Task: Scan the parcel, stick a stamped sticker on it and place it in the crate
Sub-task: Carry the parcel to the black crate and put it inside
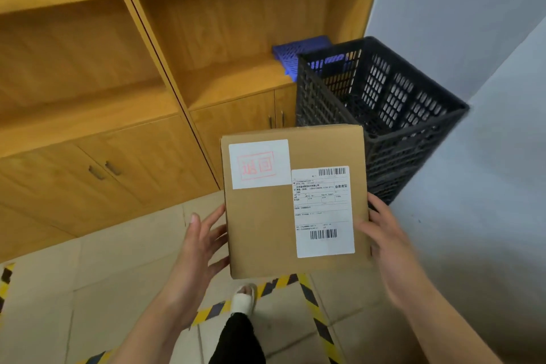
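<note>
I hold a brown cardboard parcel [266, 230] in front of me, above the floor. My left hand [198, 248] presses its left edge and my right hand [384, 242] grips its right edge, thumb on the top face. A white sticker with a red stamp [259, 164] sits on the parcel's upper left. A white shipping label with barcodes [323, 211] covers its right side. The black plastic crate [407, 115] stands just beyond the parcel, to the right, against the wall; its inside looks empty as far as I can see.
A wooden cabinet with open shelves and lower doors [147, 83] fills the left and back. A blue plastic basket [298, 50] lies on a shelf behind the crate. Yellow-black tape [313, 313] marks the tiled floor. My foot [243, 298] is below the parcel.
</note>
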